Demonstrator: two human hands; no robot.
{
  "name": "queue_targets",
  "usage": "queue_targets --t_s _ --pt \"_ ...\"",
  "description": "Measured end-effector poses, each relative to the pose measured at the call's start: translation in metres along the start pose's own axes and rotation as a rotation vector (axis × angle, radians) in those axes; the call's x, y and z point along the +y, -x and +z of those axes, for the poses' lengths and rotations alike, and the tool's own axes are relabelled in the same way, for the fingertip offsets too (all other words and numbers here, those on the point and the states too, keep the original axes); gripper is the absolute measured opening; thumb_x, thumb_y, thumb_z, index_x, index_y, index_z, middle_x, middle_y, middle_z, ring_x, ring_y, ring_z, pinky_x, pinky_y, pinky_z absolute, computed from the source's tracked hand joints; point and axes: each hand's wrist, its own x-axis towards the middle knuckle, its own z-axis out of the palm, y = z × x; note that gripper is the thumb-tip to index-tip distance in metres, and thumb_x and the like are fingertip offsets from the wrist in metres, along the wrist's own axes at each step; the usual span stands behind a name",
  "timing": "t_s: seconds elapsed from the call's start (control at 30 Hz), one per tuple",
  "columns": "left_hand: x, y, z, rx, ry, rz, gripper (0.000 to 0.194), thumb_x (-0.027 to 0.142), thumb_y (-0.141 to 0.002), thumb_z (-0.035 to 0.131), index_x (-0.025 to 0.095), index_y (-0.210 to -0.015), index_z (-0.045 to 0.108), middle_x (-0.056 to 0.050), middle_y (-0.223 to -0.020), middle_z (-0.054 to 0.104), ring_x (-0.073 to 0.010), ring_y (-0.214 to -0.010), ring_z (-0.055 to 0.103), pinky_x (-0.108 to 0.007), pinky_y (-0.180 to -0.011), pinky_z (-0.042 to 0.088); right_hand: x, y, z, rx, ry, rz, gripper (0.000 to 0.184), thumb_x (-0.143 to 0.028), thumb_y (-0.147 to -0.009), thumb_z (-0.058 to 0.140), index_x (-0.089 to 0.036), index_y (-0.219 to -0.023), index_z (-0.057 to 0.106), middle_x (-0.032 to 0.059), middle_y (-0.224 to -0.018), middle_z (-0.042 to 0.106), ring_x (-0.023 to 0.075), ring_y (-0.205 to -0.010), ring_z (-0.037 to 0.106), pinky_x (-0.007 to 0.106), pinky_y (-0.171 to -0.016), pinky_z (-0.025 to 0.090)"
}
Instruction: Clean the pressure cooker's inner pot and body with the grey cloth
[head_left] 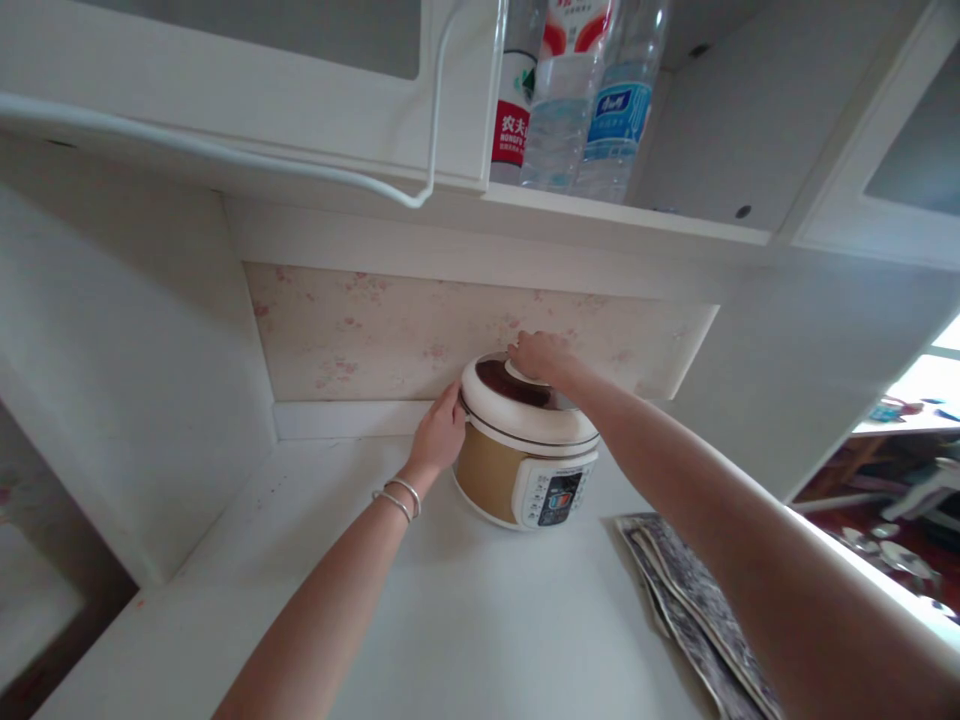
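Note:
A small tan and white electric cooker [517, 470] with a control panel on its front stands on the white counter [465, 620], close to the flowered back wall. Its white lid [525, 405] has a dark glass centre. My right hand [541, 355] is closed over the knob on top of the lid. My left hand [439, 432], with two silver bangles on the wrist, presses against the cooker's left side just under the lid rim.
Folded dark patterned cloth or paper [690, 610] lies on the counter at the right. Water bottles [592, 95] stand on the open shelf overhead, beside a cupboard door with a white bar handle [225, 150]. White walls close in both sides.

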Motion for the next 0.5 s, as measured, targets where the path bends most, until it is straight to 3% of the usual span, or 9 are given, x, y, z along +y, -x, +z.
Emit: queue_targets --t_s 0.3,0.5 --pt "0.000 0.001 -0.001 -0.005 0.008 -0.002 0.049 0.025 -0.094 0.031 0.019 -0.142 0.040 -0.007 -0.143 0.046 -0.0199 -0.129 0.045 -0.034 -0.110 0.033 -0.005 -0.007 -0.002 -0.006 0.017 0.054 0.049 -0.039 -0.094 0.035 -0.008 -0.120 0.061 0.0266 -0.119 0.060 0.0360 -0.109 0.058 0.048 -0.086 0.047" --pt "-0.001 0.001 0.000 -0.001 -0.014 0.014 0.048 0.025 -0.095 0.030 0.017 -0.141 0.040 -0.007 -0.143 0.046 -0.0202 -0.130 0.045 -0.034 -0.110 0.033 0.010 -0.005 -0.005 -0.023 0.014 -0.010 0.053 -0.046 -0.094 0.033 -0.011 -0.128 0.055 0.0231 -0.124 0.058 0.0327 -0.112 0.057 0.045 -0.092 0.043"
